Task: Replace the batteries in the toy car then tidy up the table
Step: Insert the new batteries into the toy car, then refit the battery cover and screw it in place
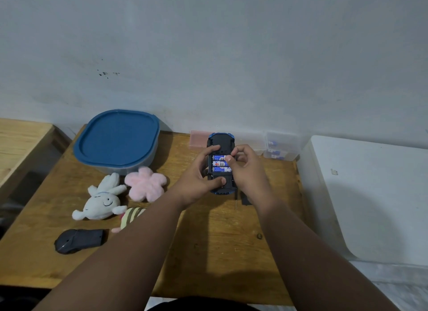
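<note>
your toy car (221, 140) lies belly-up at the table's (208, 253) 12 o'clock, three batteries (220, 164) in its bay, your left hand (199, 178) and right hand (246, 171) on it. at 1 o'clock stand small boxes (281, 146) by the wall. at 10 sits a lidded tub (117, 140); plush toys (120, 195) before it; a mouse (78, 240) at 8.

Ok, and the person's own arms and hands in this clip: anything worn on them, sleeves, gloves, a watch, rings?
Nothing that shows. Both forearms are bare along all that is in view, with no sleeve edge visible. The left hand and right hand wear no gloves, no watch or wristband, and no rings on the fingers that can be seen.
</note>
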